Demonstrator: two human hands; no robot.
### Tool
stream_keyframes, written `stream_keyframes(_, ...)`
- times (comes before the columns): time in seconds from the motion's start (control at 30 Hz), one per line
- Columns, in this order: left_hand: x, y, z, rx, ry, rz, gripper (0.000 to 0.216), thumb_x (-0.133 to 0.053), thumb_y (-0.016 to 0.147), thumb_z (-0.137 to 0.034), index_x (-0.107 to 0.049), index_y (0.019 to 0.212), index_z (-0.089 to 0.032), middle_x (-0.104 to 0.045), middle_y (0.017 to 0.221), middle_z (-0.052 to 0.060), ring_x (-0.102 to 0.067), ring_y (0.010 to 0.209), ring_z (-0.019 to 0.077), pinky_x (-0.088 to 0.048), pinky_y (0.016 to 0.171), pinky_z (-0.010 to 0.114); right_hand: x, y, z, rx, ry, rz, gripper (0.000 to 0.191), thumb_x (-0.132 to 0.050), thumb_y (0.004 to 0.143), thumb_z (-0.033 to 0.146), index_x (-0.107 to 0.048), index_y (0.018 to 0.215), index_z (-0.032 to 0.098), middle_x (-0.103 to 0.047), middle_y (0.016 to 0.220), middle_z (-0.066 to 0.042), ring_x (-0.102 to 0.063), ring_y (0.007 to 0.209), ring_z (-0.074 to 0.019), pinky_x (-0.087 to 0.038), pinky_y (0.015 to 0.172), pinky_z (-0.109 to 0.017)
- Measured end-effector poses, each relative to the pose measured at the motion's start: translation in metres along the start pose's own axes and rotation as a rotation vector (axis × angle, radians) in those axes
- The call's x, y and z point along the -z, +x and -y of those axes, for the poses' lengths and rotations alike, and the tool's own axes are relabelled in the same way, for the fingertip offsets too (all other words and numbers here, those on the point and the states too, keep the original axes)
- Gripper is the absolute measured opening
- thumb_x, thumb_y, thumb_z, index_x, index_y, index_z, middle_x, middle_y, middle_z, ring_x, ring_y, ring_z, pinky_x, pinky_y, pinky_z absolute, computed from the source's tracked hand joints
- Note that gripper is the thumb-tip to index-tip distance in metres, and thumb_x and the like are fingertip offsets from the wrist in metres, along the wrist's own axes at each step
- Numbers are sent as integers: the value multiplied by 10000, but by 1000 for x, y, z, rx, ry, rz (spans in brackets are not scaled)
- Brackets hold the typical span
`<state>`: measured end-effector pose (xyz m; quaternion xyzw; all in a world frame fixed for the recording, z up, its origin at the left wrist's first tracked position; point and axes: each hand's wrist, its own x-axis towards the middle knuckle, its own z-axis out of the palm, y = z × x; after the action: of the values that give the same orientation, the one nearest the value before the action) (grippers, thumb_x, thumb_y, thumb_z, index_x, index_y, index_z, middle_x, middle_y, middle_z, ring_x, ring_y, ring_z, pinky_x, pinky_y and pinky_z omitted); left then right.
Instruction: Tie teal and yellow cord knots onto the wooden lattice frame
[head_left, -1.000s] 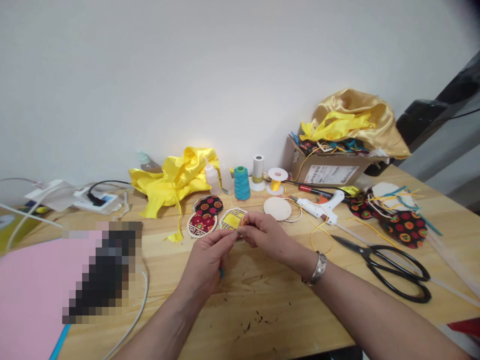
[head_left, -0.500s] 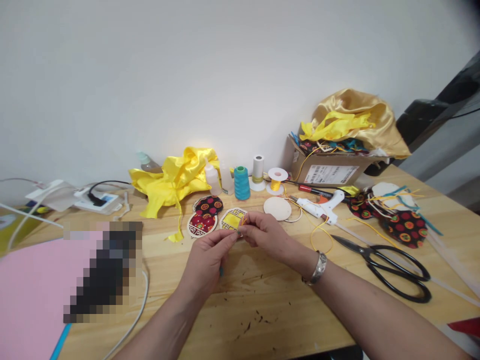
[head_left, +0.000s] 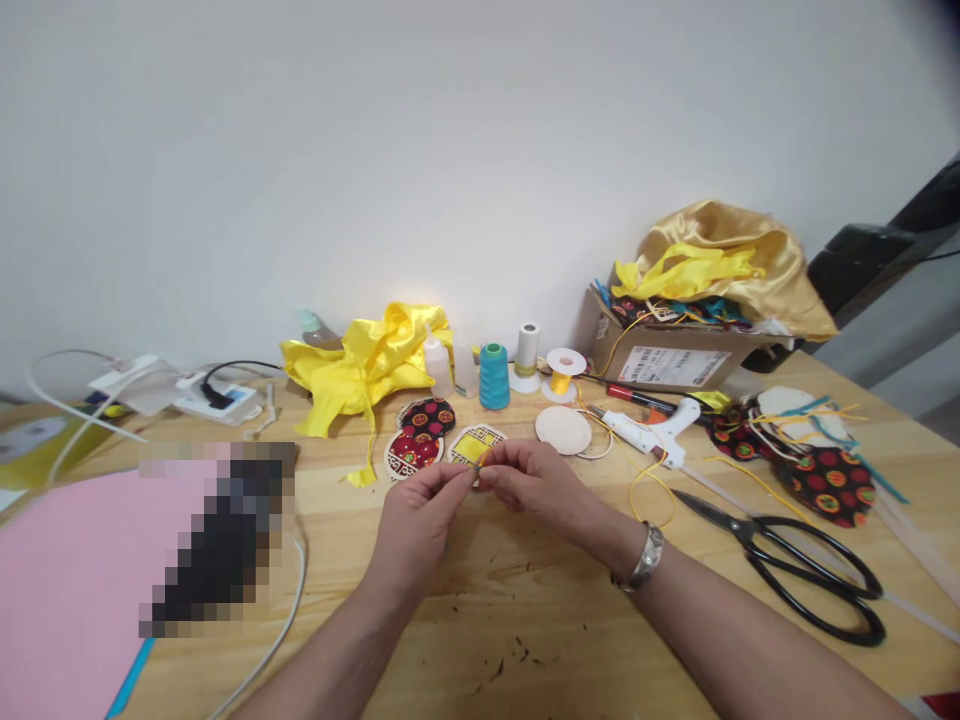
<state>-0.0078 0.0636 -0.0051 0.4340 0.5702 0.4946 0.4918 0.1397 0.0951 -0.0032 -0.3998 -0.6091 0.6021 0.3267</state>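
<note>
My left hand (head_left: 420, 520) and my right hand (head_left: 541, 492) meet fingertip to fingertip over the table, both pinched closed. A short bit of yellow cord (head_left: 482, 457) sticks up between the fingertips, with a tiny teal spot beside it; the rest is hidden by the fingers. Just behind them lies a round wooden lattice piece (head_left: 456, 446) with yellow fabric in it. To its left is another lattice piece (head_left: 415, 455) with dark red patterned fabric, overlapping a black patterned fabric round (head_left: 431, 415). A plain pale disc (head_left: 562, 430) lies behind my right hand.
Black scissors (head_left: 750, 530) and a white glue gun (head_left: 649, 435) lie at right. Behind stand a teal thread cone (head_left: 493, 378), a yellow cord spool (head_left: 565, 375) and a cardboard box (head_left: 660, 360) of fabric. Yellow satin (head_left: 352, 380) and a pink sheet (head_left: 82, 580) are at left.
The whole view has shifted slightly, so the table's things appear a little lower and further right. My hands keep their pinch, fingertips still together.
</note>
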Motion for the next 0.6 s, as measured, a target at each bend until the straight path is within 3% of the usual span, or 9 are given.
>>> stream_keyframes(0.2, 2, 2, 3, 29, -55, -65, 156, -711, 647, -325, -697, 685, -175, -415, 395, -82, -290, 396, 59, -205, 395, 194, -1, -1, -1, 90, -260, -69, 138, -521, 770, 176, -656, 743, 163, -607, 673, 19, -489, 608, -87, -358, 551, -200)
stream_keyframes(0.43, 3, 3, 4, 26, -26, -89, 161, -711, 645, -327, -702, 700, -176, -436, 394, -84, -311, 397, 64, -233, 414, 201, -7, -8, -1, 291, -633, -103, 217, -437, 887, 249, -623, 810, 170, -644, 749, -8, -537, 668, -109, -368, 607, -227)
stream_keyframes(0.6, 3, 5, 4, -33, 94, -98, 167, -682, 669, -328, -701, 713, -168, -610, 527, -30, -482, 503, 109, -349, 500, 209, -10, -18, -2, 497, -1114, -88, 138, -430, 880, 150, -568, 881, 151, -615, 803, -41, -518, 684, -138, -331, 573, -257)
